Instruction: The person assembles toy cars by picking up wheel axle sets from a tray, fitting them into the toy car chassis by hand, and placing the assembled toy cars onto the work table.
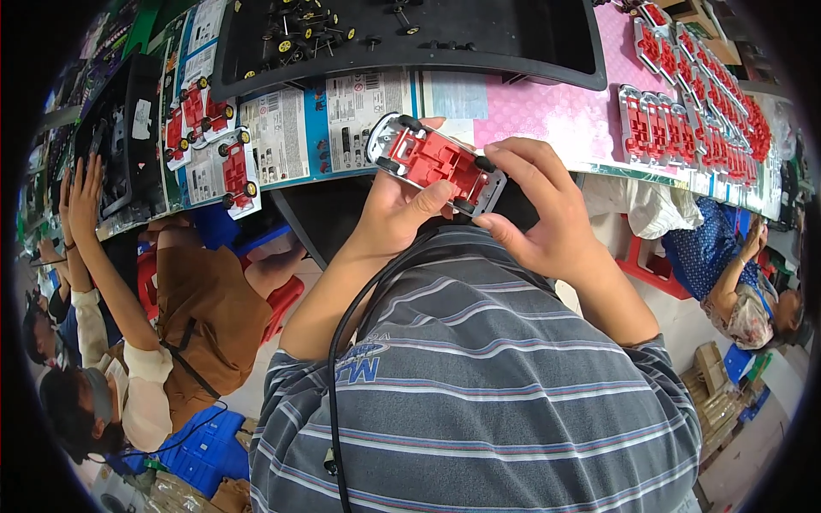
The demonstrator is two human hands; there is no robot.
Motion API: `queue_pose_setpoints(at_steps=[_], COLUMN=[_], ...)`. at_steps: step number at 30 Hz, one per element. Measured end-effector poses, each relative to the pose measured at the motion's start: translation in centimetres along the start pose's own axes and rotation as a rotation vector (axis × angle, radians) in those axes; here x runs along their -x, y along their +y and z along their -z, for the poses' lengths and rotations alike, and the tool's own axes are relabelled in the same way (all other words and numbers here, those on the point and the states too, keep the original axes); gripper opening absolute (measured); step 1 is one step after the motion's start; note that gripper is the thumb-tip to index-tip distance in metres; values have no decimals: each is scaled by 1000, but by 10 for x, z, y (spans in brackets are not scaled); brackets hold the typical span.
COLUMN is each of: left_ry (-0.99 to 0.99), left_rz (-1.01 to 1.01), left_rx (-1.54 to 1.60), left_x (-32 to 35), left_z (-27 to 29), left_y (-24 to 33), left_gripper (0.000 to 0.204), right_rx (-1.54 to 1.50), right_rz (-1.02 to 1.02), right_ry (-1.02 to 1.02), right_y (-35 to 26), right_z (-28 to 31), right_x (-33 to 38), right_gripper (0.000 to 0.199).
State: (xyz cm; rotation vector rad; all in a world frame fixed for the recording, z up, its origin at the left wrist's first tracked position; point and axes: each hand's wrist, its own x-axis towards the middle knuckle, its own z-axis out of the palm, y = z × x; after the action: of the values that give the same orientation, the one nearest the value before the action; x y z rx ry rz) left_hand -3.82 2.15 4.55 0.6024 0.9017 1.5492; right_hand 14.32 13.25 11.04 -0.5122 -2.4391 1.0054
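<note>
A toy car (434,161) is held upside down above the table's near edge, its red underside with black wheels turned up and a pale body rim showing. My left hand (395,210) grips it from below and the left, with the thumb laid across the red chassis. At the car's right end, my right hand (558,212) has its fingertips on the upper wheel and its thumb near the lower corner. The palm of that hand stays off the car. Part of the body is hidden behind my left fingers.
A black tray (547,70) across the far side holds wheel axles (299,38). Toy cars with yellow-hubbed wheels (235,171) lie at left, on printed cards. Rows of red chassis (654,128) fill the right. Co-workers sit on both sides; one's hands (84,192) reach to a black bin (128,158).
</note>
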Motion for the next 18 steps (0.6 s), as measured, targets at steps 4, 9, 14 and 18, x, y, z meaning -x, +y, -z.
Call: queue_pose_setpoints(at_steps=[4,9,14,18], left_ry=[3,28,-2,-5], left_rz=[-10,18,-6,-4], left_rx=[11,18,5,-15], left_x=[4,6,3,3], left_z=[3,6,7,9], left_y=[1,4,5,8], left_gripper=[82,81,83,85], right_rx=[40,28,11,5], right_rz=[24,61,22,-2], right_ry=[14,89,104,120], right_y=[2,3,0,10], right_z=[-3,0,-2,-2], right_x=[-1,3,-3,-3], right_gripper=[53,37,38,39])
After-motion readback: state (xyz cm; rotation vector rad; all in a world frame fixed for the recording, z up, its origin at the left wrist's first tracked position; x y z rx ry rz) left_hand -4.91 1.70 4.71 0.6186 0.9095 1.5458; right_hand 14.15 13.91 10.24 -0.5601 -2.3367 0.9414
